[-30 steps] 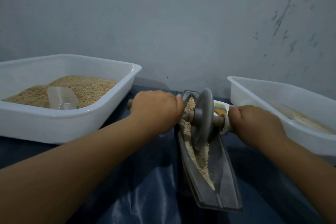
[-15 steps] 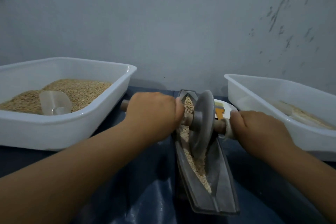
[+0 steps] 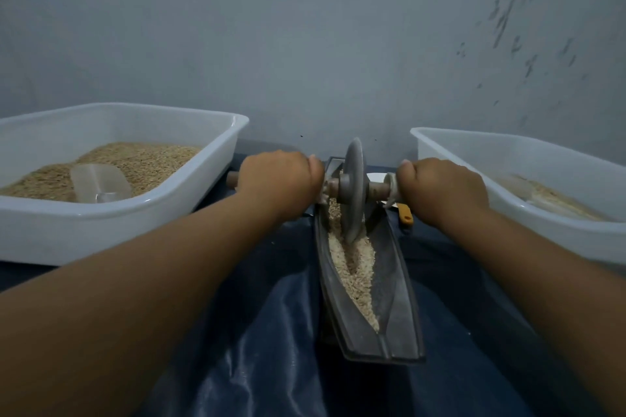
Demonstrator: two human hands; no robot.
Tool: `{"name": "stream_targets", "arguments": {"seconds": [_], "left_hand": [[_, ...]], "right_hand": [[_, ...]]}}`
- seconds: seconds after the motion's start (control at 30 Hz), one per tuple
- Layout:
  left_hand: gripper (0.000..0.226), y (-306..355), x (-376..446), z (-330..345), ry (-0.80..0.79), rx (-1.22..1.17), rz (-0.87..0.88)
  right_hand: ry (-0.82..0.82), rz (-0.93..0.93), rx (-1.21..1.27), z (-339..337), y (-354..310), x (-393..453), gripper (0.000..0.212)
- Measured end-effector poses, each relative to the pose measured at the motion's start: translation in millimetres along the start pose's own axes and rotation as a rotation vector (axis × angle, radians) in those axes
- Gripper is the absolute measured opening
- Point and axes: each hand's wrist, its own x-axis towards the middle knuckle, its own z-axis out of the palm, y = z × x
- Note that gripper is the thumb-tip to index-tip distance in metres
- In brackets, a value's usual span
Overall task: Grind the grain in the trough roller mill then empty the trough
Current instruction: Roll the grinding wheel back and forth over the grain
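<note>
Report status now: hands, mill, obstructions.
Left hand and right hand both shut on the axle handles. Roller wheel at the trough's far end, grain inside. Nothing blocking.

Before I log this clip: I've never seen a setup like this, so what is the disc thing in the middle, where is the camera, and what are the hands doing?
The camera sits on the person's head, looking down over both arms. In the middle lies a narrow dark trough with grain in it. A heavy disc wheel stands in the trough on an axle. The left hand and right hand each grip one end of that axle, to roll the wheel over the grain. To the left is a white tub of grain with a clear scoop. To the right a second white tub holds paler material. A blue cloth covers the surface.
</note>
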Motion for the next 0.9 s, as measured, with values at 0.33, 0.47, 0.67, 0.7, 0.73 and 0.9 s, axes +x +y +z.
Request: {"name": "stream_targets", "arguments": {"seconds": [0.33,0.47,0.67,0.7,0.73,0.9], "left_hand": [[0.066,10.2,-30.8,-27.1,0.148,-0.003,0.01],[0.021,-1.0,-0.3,5.2,0.077,0.013,0.054],[0.036,-2.9,11.9,10.4,0.027,0.032,0.013],[0.035,-2.4,6.3,6.8,0.033,0.036,0.02],[0.034,-2.2,-2.0,3.8,0.032,0.027,0.034],[0.023,0.6,-48.2,-15.2,0.129,-0.077,0.217]], "right_hand": [[-0.019,-0.057,0.057,-12.2,17.0,-54.1,0.038],[0.011,-0.043,0.004,0.8,6.9,-10.5,0.033],[-0.057,0.069,0.062,-2.5,-5.3,15.9,0.039],[-0.064,0.035,0.049,-8.2,-3.5,6.0,0.037],[-0.048,-0.04,0.011,-12.6,0.3,-4.5,0.029],[-0.066,-0.189,-0.028,-24.2,10.7,-55.7,0.039]]}}
